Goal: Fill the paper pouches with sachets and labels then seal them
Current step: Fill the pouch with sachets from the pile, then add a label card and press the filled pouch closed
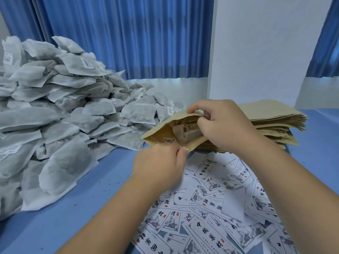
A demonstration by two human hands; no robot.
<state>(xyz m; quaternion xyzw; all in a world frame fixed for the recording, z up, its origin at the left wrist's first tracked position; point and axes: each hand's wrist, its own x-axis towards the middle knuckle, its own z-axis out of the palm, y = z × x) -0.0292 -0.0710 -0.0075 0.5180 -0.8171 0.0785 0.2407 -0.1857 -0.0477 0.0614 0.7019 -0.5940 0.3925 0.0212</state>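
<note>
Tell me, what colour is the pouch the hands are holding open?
The pouch is plain tan brown, clearest in the head view.

White plaster wall pillar [266, 43]; blue pleated fabric curtain [128, 33] left of it, second blue curtain [326, 43] right, flat blue worktop [82, 208] below.

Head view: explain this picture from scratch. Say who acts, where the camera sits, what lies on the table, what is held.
No machine: a person works bare-handed, and the camera sits on their head, looking down. The left hand and right hand both grip an open pouch, spreading its mouth; a sachet shows inside. On the blue table lie heaped sachets at left, loose labels nearest the person, and a stack of flat pouches behind the hands.
</note>
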